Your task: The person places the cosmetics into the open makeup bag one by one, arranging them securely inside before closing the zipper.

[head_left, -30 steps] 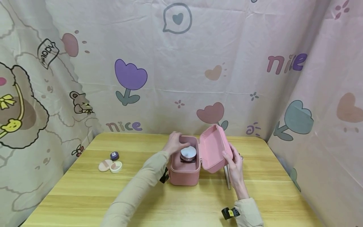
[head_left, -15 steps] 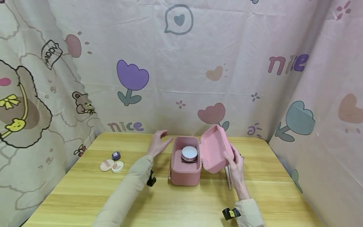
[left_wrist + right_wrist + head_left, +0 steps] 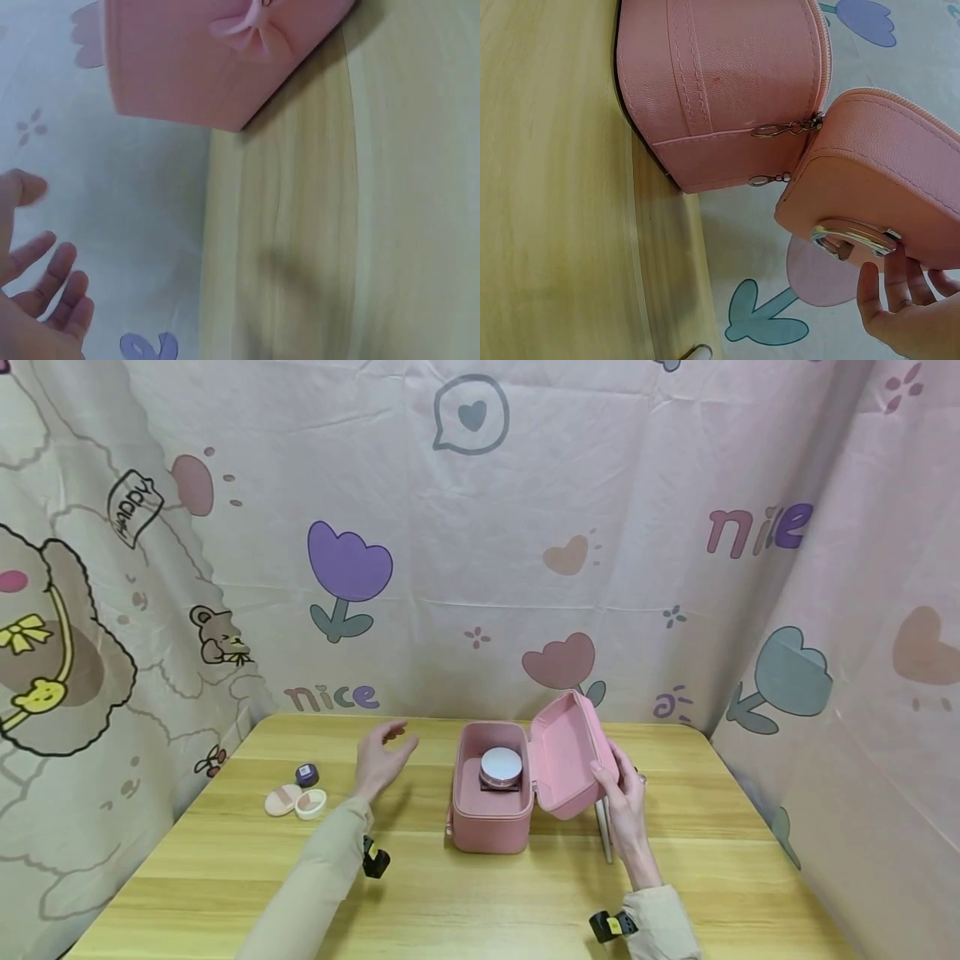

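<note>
currently, the lid [image 3: 564,758] of the pink case [image 3: 491,834] is gripped by the right hand [image 3: 625,797]; left of the case, the left hand [image 3: 378,764] is loosely spread. a round white-topped container [image 3: 501,766] is seated inside the case.

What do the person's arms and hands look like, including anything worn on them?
A long, plain cream fabric left sleeve and a matching right sleeve cover the arms. The left hand and right hand are gloveless. A small, boxy black left wrist device and similar right wrist device show yellow markings.
</note>
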`<state>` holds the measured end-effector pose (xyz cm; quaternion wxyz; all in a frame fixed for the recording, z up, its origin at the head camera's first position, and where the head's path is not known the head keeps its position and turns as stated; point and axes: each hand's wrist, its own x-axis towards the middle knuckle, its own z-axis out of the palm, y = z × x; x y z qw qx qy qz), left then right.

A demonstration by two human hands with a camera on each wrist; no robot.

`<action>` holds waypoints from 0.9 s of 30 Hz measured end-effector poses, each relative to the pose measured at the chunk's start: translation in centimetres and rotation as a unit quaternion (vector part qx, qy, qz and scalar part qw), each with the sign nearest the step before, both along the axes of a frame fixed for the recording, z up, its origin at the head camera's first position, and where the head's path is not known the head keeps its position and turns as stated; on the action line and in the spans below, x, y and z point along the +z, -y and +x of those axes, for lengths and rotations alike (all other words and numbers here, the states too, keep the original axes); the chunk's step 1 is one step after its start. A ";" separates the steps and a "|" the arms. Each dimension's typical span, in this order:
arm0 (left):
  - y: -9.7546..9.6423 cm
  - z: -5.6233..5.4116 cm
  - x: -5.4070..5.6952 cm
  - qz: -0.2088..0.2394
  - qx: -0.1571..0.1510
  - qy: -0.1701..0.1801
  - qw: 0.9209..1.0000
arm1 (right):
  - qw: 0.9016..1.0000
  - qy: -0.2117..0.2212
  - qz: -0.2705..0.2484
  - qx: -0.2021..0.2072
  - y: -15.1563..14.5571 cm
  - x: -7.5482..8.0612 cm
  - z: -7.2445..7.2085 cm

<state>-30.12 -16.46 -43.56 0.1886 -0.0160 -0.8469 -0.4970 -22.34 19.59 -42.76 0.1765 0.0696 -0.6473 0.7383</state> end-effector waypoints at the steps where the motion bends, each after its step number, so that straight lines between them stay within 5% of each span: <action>1: 0.3 0.3 0.0 -0.001 0.007 0.004 1.000 | 1.000 -0.001 0.000 0.000 0.0 0.0 0.0; 14: 4.7 5.0 -0.7 -0.053 0.066 0.067 0.994 | 1.000 0.000 0.001 -0.002 0.0 0.0 0.1; 27: 8.6 7.6 -1.5 -0.216 0.102 0.105 0.965 | 1.000 0.003 0.004 -0.007 0.0 0.0 0.0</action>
